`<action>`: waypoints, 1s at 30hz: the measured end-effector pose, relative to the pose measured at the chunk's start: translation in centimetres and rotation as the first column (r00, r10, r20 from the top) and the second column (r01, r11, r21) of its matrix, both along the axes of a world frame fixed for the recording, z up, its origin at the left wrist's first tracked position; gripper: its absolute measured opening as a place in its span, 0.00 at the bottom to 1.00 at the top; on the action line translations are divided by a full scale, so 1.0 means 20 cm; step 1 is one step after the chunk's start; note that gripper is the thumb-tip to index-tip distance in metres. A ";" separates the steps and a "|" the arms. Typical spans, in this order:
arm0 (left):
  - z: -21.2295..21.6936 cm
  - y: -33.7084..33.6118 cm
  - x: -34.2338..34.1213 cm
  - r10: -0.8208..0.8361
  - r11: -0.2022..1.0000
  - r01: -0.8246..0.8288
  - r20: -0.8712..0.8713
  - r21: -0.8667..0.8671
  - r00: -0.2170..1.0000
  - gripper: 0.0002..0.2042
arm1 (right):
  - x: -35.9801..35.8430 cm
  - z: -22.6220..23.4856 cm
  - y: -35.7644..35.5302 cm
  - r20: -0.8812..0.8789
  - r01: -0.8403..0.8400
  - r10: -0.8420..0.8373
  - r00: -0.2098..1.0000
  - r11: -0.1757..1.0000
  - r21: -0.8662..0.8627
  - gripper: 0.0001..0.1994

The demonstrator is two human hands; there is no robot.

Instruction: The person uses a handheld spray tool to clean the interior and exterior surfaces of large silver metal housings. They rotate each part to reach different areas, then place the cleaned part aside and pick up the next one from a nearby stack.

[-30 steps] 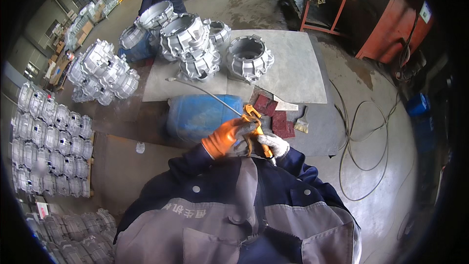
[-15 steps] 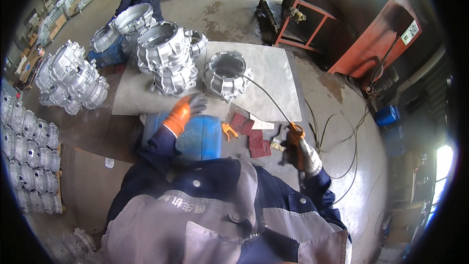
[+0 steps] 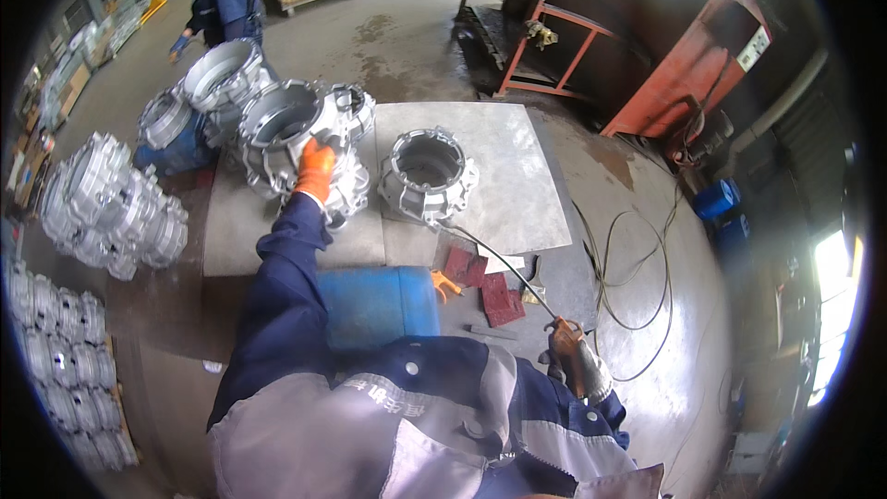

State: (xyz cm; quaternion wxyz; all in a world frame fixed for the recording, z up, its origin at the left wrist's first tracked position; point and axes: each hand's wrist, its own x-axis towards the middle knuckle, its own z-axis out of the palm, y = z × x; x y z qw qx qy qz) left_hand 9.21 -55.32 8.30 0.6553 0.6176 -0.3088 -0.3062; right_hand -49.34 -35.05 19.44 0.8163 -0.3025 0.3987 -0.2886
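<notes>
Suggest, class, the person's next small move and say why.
Perhaps steady the left grip on the upper casting before shifting anything: that casting is stacked above another casting, whether the gloved fingers have closed is hard to tell, and the right grip is occupied holding the long-nozzled orange gun.

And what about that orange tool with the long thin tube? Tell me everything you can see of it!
The orange tool looks a bit like a toy gun, its handle mostly hidden in the gloved right hand. From its front a long, thin, greyish tube, which looks like metal, slants forward and to the left, bending slightly. The tube's far end is by the foot of the silver ring standing alone; I can't tell if they touch.
</notes>
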 end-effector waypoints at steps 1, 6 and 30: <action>0.01 -0.07 0.05 0.135 0.987 -0.157 0.312 0.045 0.940 0.25 | 0.00 -0.01 0.03 0.020 0.031 -0.031 0.999 0.999 0.021 0.33; 0.18 -0.27 0.31 -0.193 0.760 -0.475 0.852 0.444 0.486 0.41 | 0.08 -0.07 0.19 0.200 0.445 -0.459 0.866 0.889 0.112 0.33; -0.13 1.18 -0.59 -0.546 0.815 -0.012 0.776 0.579 0.315 0.09 | 0.29 -0.22 -0.30 0.078 0.025 -0.024 0.997 1.000 -0.015 0.33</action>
